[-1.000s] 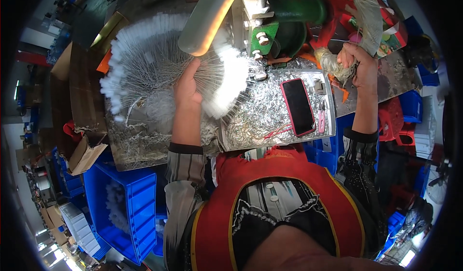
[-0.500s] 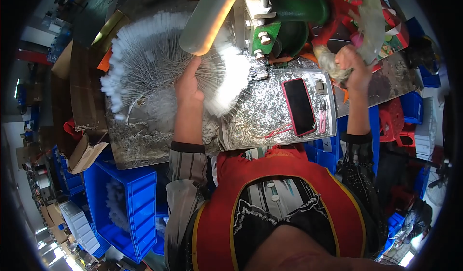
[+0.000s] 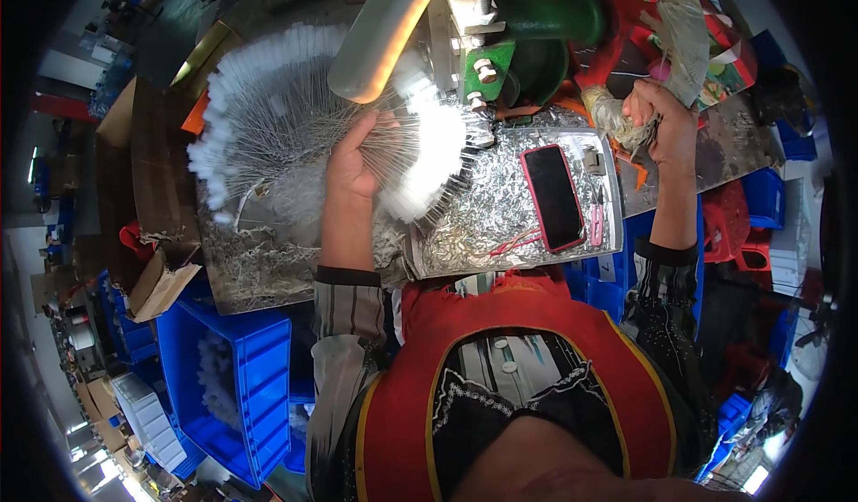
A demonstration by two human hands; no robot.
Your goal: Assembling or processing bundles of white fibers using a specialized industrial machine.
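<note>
A wide fan of thin wire brushes (image 3: pixel 268 100) with white bristle ends lies at the left of the bench, their bare wire stems pointing inward. My left hand (image 3: pixel 355 167) is among the stems, thumb up and fingers curled round some of them; the fingertips are partly hidden. Right of it, more white tips glare under a lamp (image 3: pixel 386 33). My right hand (image 3: pixel 668 122) is closed round a lever handle (image 3: pixel 609 113) wrapped in yellowish film, beside a green bench press (image 3: pixel 559 15).
A foil-lined tray (image 3: pixel 465 225) holds a red-cased phone (image 3: pixel 552 198) and a small pink-handled cutter (image 3: pixel 597 221). Blue bins (image 3: pixel 259 377) stand below the bench at left. A torn cardboard box (image 3: pixel 161 279) borders the bench, and a red carton (image 3: pixel 728 64) is at the far right.
My right hand has shifted slightly right, and the wrapped lever, blurred before, now shows sharply. My left hand has moved a little among the stems, its fingers more curled.
</note>
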